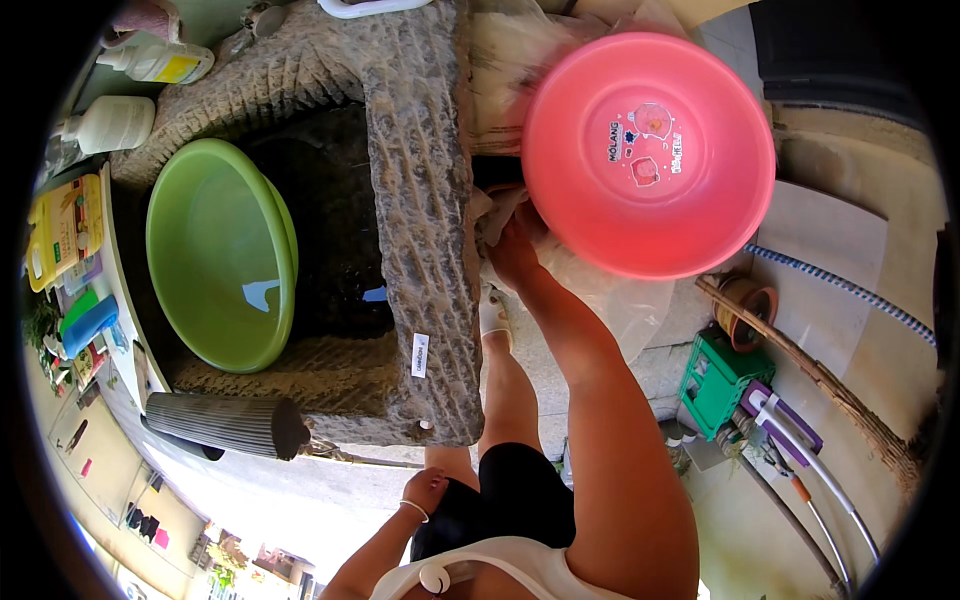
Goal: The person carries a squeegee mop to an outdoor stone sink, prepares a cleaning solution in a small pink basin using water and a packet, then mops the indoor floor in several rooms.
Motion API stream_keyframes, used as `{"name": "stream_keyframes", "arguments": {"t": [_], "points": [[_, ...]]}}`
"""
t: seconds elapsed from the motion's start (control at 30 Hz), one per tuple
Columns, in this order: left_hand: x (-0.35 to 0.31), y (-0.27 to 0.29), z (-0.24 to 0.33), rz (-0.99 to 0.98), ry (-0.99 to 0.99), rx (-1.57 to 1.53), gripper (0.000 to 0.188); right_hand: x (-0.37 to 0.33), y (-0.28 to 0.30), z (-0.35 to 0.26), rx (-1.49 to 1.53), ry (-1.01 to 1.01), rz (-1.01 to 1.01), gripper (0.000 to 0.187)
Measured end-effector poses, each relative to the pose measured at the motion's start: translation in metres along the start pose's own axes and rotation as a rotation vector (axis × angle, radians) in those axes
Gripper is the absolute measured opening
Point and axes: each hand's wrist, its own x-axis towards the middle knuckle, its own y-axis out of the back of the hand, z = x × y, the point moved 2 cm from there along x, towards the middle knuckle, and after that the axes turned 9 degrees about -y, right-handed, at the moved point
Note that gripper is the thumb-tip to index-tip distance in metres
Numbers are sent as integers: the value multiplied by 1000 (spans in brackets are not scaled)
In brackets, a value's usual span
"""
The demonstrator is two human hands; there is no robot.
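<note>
Pink basin (pixel 650 228) stands just beyond the stone sink's (pixel 425 200) right edge. Your hands are apart: your right hand (pixel 515 250) reaches between basin and sink, at a pale crumpled piece (pixel 497 214), but I cannot tell whether its fingers grip it. Your left hand (pixel 425 489) rests by your black shorts (pixel 525 495), fingers curled. Toward the sink's left edge sits a green basin (pixel 205 300)

From where I stand, this looks like the washing corner of a home, perhaps in a yard. A rough stone sink (pixel 425 200) holds a green basin (pixel 220 255), with bottles (pixel 117 124) at one side and a pink basin (pixel 650 235) at the other; beyond are a clay pot (pixel 752 297) and a green crate (pixel 733 385).
</note>
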Motion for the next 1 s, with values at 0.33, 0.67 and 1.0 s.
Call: {"name": "stream_keyframes", "arguments": {"t": [0.33,0.67,1.0], "points": [[-5,-7,-8,-5,102,25,23,53,-52,32,-202,-264,-410,37],[8,-12,-18,32,130,48,23,90,-139,103,-282,-291,-332,41],[12,-10,-29,105,85,12,33,91,-167,132,-256,-354,-368,37]]}}
